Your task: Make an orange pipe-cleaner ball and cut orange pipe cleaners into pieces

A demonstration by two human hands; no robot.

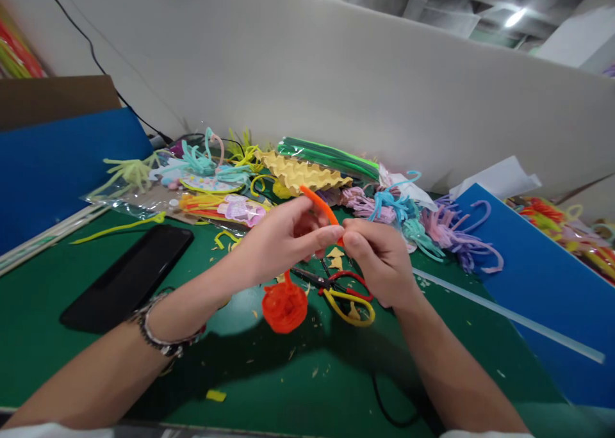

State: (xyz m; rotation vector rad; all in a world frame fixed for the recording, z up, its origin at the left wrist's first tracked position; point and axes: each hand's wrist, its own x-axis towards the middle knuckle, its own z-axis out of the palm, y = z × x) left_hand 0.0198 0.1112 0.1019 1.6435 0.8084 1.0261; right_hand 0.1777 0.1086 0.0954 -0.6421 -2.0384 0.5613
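Observation:
An orange pipe cleaner (319, 202) runs between my two hands over the middle of the table. My left hand (283, 236) pinches it with thumb and fingers, and its free end sticks up past the knuckles. Closed on the same stem, my right hand (377, 255) meets the left thumb tip. Below my left hand hangs a red-orange coiled pipe cleaner ball (285, 307) on a short stem; whether it joins the held piece is hidden by the fingers. Scissors (349, 307) with a red and a yellow handle loop lie on the table beneath my right hand.
A black phone (127, 278) lies at the left on the green table (269, 380). Bundles of pastel pipe cleaners (394, 207), a wavy yellow sheet (302, 174) and a green pack (329, 156) line the back. Blue panels (542, 284) stand at both sides; paper scraps are scattered about.

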